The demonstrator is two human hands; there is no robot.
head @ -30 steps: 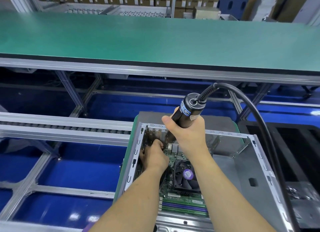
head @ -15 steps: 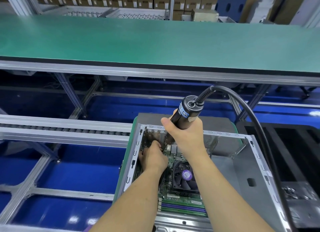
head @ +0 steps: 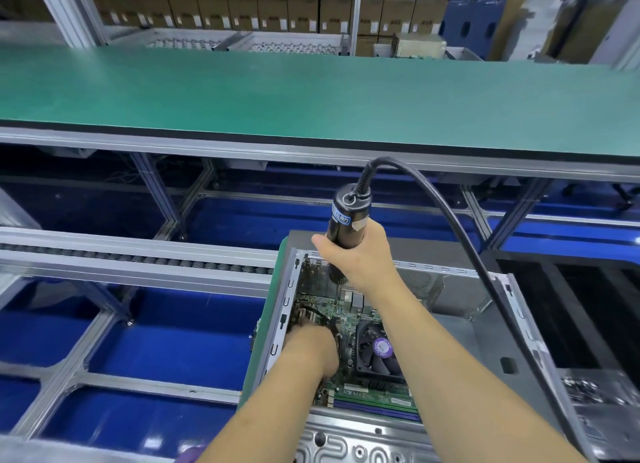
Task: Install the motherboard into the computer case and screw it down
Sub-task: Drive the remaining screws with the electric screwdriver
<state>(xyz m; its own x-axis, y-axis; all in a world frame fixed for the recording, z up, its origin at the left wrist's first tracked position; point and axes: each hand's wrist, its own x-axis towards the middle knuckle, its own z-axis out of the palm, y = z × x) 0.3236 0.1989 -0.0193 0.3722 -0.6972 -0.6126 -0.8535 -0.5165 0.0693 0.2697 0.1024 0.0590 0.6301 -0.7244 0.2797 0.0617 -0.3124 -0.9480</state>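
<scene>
Head view: motherboard (head: 349, 327) already seated in case (head: 485, 327). Right hand (head: 360, 254) wrapped round electric screwdriver (head: 346, 220) at far-left corner; left hand (head: 311, 341) on board, grip unclear. Screwing underway, screw count unreadable.

Right hand (head: 360, 254) around screwdriver (head: 346, 216) over motherboard (head: 346, 315)

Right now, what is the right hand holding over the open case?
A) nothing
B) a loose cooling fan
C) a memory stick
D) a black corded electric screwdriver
D: the right hand grips the black electric screwdriver, its cord arching off to the right, pointing down into the far left corner of the computer case above the motherboard.
</scene>
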